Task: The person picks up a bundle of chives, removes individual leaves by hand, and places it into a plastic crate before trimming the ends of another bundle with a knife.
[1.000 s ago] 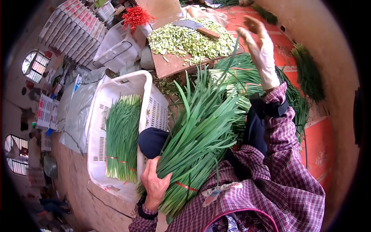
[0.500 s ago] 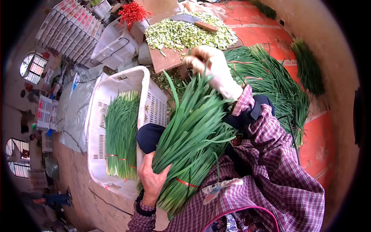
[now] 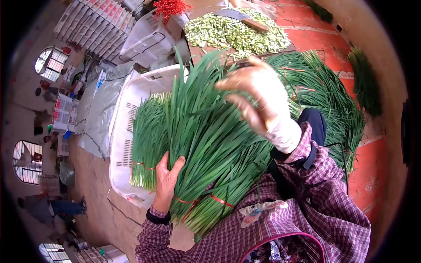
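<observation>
A large loose-topped bundle of garlic chives (image 3: 206,127) lies slanting across my lap and over the near rim of a white crate. My left hand (image 3: 166,179) grips its left side low down, with the thumb on top and part of the fingers hidden behind the leaves. Above the leaves, my right hand (image 3: 265,94) in a pale glove is raised with fingers apart and nothing held; motion smears it slightly. A second bundle of chives (image 3: 228,206), tied with a red band, rests on my lap.
The white crate (image 3: 115,153) at left holds more banded chives (image 3: 147,140). A cleaver (image 3: 243,18) lies on chopped pale stems (image 3: 219,33) upon a board. More banded chives (image 3: 315,87) are spread on the red floor at right. A person (image 3: 48,206) appears far left.
My left hand and the chive bundle have shifted up and left, over the crate. My right hand has come off the leaf tips and moved nearer, its fingers spreading.
</observation>
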`<state>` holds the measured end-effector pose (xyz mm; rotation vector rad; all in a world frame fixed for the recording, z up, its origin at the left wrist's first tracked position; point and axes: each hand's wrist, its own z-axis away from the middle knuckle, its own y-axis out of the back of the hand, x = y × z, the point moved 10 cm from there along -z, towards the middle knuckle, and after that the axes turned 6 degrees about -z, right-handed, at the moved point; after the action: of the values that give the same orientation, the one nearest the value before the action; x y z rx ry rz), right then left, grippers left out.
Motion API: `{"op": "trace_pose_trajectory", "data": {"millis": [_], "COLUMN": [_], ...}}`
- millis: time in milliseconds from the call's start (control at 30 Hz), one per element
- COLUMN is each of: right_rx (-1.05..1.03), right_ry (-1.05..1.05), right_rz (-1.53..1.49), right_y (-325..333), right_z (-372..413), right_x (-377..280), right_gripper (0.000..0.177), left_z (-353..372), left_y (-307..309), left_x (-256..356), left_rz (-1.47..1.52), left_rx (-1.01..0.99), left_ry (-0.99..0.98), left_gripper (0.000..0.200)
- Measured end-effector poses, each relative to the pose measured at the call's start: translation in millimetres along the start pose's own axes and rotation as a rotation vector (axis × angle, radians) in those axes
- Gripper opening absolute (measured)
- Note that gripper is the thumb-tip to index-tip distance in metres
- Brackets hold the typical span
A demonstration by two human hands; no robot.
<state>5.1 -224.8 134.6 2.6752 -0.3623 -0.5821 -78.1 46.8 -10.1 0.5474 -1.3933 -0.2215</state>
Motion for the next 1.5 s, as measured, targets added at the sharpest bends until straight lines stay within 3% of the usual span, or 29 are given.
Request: {"op": "trace_pose_trajectory", "data": {"millis": [133, 333, 400, 467, 667, 767, 800, 867, 1000, 1133, 1267, 1333, 1500], "right_rx": [-0.203, -0.446, -0.441, -0.404, -0.35, -0.244, -0.122, -0.056, 0.103, -0.059, -0.068, -0.121, -0.182], "right_ry": [0.113, -0.048, -0.061, -0.079, -0.099, -0.342, -0.263, -0.475, -0.527, -0.747, -0.759, -0.64, -0.429], "right_rz": [-0.089, -0.02, -0.04, -0.075, -0.171, -0.367, -0.291, -0.355, -0.502, -0.557, -0.534, -0.382, -0.204], "right_y": [-84.5, -136.9, -134.5, -128.1, -120.6, -115.7, -105.9, -98.2, -91.1, -98.8, -107.4, -105.7, -103.9], "right_z": [15.2, 76.2, 79.1, 74.8, 62.1, 64.0, 58.1, 65.3, 69.6, 69.3, 66.8, 56.2, 42.8], "right_x": [-23.8, 17.0, 16.8, 18.2, 16.2, 32.4, 31.3, 48.4, 61.3, 68.5, 77.4, 70.2, 55.1], "right_gripper": [0.022, 0.027, 0.027, 0.028, 0.027, 0.021, 0.021, 0.021, 0.021, 0.016, 0.013, 0.014, 0.021], "left_z": [2.1, 3.9, 2.9, 2.0, 7.2, 9.0, 8.2, 8.8, 14.2, 13.5, 14.5, 13.3, 10.7], "left_y": [6.8, 22.5, 26.7, 29.0, 29.9, 31.1, 29.0, 28.7, 28.1, 28.4, 31.8, 22.1, 23.6], "left_x": [-17.4, -28.8, -43.8, -66.4, -69.2, -63.0, -63.0, -73.3, -58.4, -52.1, -74.9, -63.7, -72.2], "left_rz": [0.12, 0.251, 0.192, 0.361, 0.34, 0.374, 0.375, 0.568, 0.505, 0.436, 0.47, 0.633, 0.654], "left_rx": [0.043, 0.092, 0.09, 0.126, 0.094, 0.132, 0.126, 0.205, 0.218, 0.188, 0.234, 0.168, 0.142], "left_ry": [0.104, 0.082, 0.084, 0.16, 0.146, 0.126, 0.128, 0.212, 0.205, 0.146, 0.218, 0.224, 0.257], "left_gripper": [0.047, 0.04, 0.04, 0.041, 0.042, 0.04, 0.04, 0.038, 0.035, 0.032, 0.032, 0.032, 0.033]}}
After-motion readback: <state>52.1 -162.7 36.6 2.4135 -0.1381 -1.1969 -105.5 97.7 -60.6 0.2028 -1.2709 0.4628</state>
